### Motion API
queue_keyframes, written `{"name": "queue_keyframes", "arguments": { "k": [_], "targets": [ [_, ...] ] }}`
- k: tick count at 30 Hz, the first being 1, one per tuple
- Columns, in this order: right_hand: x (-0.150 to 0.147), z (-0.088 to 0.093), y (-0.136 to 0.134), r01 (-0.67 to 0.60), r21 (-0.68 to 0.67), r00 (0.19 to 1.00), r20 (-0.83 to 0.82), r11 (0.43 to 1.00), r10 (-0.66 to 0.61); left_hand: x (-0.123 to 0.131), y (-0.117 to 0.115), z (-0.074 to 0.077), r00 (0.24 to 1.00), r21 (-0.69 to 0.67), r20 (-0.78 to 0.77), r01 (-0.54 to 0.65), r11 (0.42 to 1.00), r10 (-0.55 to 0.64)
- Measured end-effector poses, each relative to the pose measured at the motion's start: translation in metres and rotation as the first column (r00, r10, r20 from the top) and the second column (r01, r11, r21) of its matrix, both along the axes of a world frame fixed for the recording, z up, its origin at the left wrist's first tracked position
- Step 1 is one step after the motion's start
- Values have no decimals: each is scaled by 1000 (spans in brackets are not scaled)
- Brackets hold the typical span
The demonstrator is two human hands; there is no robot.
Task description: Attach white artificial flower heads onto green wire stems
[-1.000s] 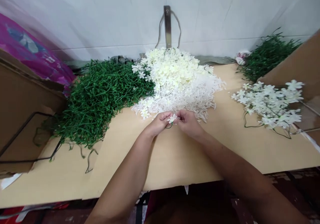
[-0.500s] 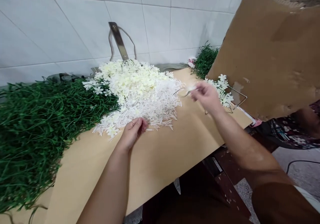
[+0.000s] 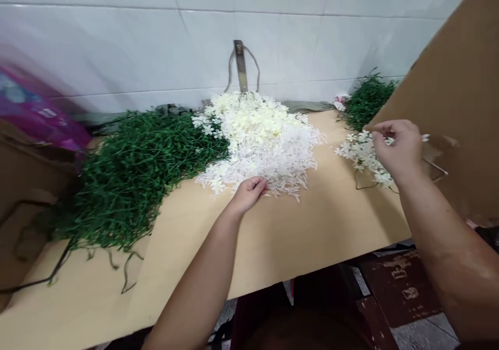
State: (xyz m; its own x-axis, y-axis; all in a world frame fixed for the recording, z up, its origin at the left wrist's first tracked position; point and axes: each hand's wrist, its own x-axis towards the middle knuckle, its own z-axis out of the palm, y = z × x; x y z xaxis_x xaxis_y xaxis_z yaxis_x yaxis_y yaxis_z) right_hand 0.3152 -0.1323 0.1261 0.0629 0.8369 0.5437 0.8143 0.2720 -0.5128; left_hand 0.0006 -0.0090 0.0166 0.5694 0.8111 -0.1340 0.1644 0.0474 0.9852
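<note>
My left hand (image 3: 249, 195) is closed in a pinch at the front edge of a heap of thin white sprigs (image 3: 278, 170); whatever its fingertips hold is hidden. Cream-white artificial flowers (image 3: 253, 116) lie heaped behind and on top of these sprigs. Over on the right, my right hand (image 3: 403, 147) hovers above a smaller bunch of white artificial flowers (image 3: 360, 150) with dark stems. Its fingers are curled, thumb and forefinger tips slightly apart, and I see nothing held between them.
Green artificial stems (image 3: 136, 168) form a large pile to the left, with a smaller green clump (image 3: 368, 100) at the back right. A cardboard sheet (image 3: 460, 100) stands at right. Brown board (image 3: 273, 251) covers the table; a metal strip (image 3: 240, 66) leans on the tiled wall.
My right hand has moved right, from beside the sprig heap to over the small flower bunch; the white flower it carried no longer shows in its fingers. The view has turned left.
</note>
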Motion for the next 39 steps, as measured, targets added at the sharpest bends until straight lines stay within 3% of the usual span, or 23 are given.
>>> {"name": "queue_keyframes", "arguments": {
  "k": [4, 7, 11, 14, 16, 20, 23, 26, 29, 33, 35, 39],
  "targets": [
    [-34, -19, 46, -80, 0, 995, 62, 997, 80, 1, -1, -1, 999, 57, -29, 21, 998, -19],
    [-70, -34, 81, -121, -20, 963, 239, 992, 123, 0, -2, 0, 998, 108, -46, 54, 993, -50],
    [-137, -43, 123, -171, -160, 844, 485, 972, 228, -2, -2, 0, 997, 129, -37, 76, 989, -72],
    [-186, -40, 147, -124, -324, 731, 609, 938, 308, -2, -1, -2, 997, 116, -53, 66, 991, -60],
    [-211, -41, 162, -93, -350, 672, 669, 932, 318, -2, -1, -5, 997, 113, -53, 60, 992, -54],
    [-236, -48, 193, -75, -271, 626, 736, 960, 257, -1, 2, -10, 996, 114, -55, 78, 990, -72],
    [-240, -51, 216, 5, -213, 663, 732, 977, 156, -2, 3, -10, 990, 141, -107, 106, 984, -91],
    [-240, -47, 231, 71, -238, 711, 693, 969, 118, -3, 3, -8, 986, 163, -129, 127, 978, -106],
    [-233, -37, 232, 35, -210, 796, 597, 977, 101, -3, 4, -7, 988, 153, -121, 117, 981, -99],
    [-207, -22, 212, -40, -25, 921, 387, 999, 47, 0, 4, -8, 993, 117, -76, 96, 988, -88],
    [-190, -15, 193, -93, 67, 955, 288, 993, 70, 1, 4, -8, 998, 69, -8, 62, 996, -62],
    [-164, -11, 133, -158, 154, 986, 84, 975, 147, -1, 3, 0, 963, -111, 271, 15, 994, 16]
  ]
}}
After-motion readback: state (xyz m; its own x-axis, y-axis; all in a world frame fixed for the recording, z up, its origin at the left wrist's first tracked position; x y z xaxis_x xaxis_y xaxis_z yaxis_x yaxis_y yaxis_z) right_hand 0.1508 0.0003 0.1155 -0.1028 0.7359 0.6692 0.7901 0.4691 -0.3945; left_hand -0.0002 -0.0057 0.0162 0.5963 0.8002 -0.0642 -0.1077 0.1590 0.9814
